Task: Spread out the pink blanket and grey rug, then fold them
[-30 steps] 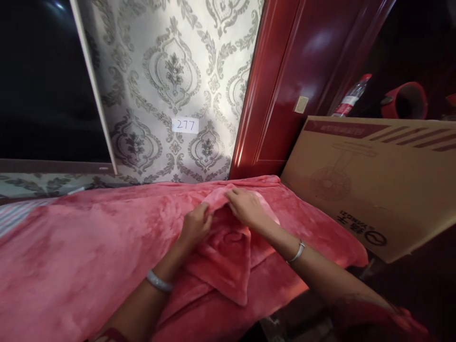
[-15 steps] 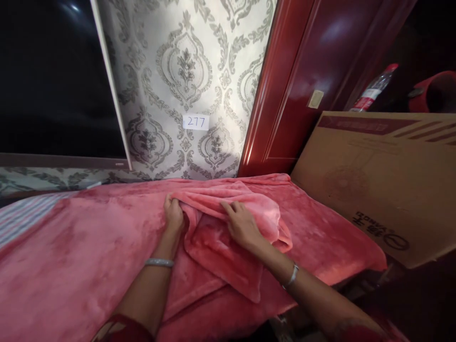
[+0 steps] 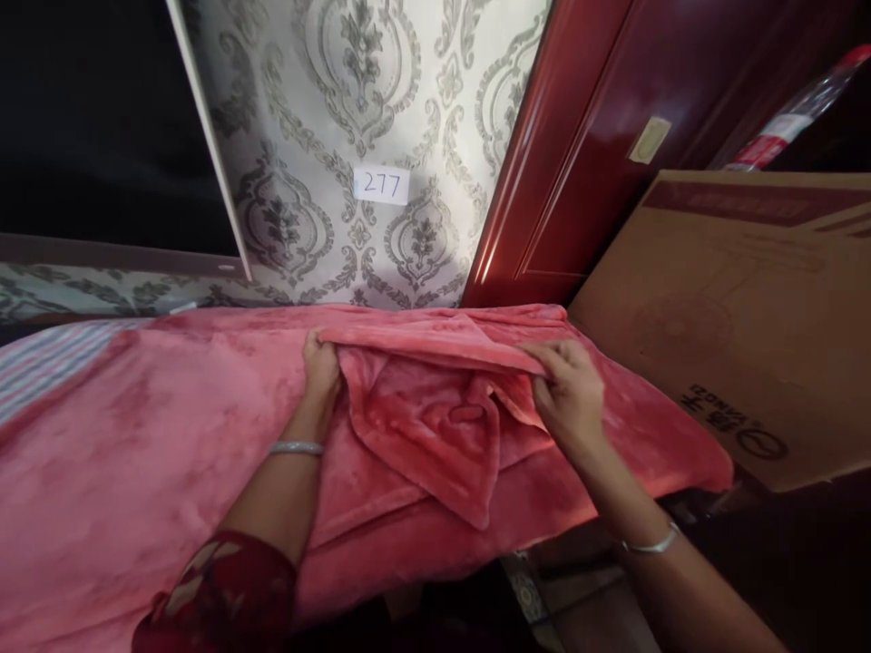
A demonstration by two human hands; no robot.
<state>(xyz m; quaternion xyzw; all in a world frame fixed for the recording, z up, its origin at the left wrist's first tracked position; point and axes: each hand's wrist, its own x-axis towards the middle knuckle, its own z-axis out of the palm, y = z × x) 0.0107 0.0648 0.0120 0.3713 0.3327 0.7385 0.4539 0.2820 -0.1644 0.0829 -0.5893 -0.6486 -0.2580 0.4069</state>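
Observation:
A small pink fleece cloth [image 3: 425, 422] lies bunched on a large pink fleece blanket [image 3: 136, 453] that covers a raised surface. My left hand [image 3: 320, 365] pinches the cloth's upper left corner. My right hand [image 3: 570, 392] grips its upper right edge, and the top edge is stretched fairly taut between the two hands. A loose point of the cloth hangs toward me. Both wrists wear silver bangles.
A large cardboard box [image 3: 735, 308] leans at the right, close to my right hand. Behind stand a dark red door [image 3: 585, 136] and patterned wallpaper with a paper label reading 277 [image 3: 382, 185]. A dark screen [image 3: 95, 118] fills the upper left. A striped fabric [image 3: 47, 358] shows at far left.
My hands have moved apart along the cloth's top edge: the left went left, then the right went right, spreading the bunched cloth wider. The camera has tilted down.

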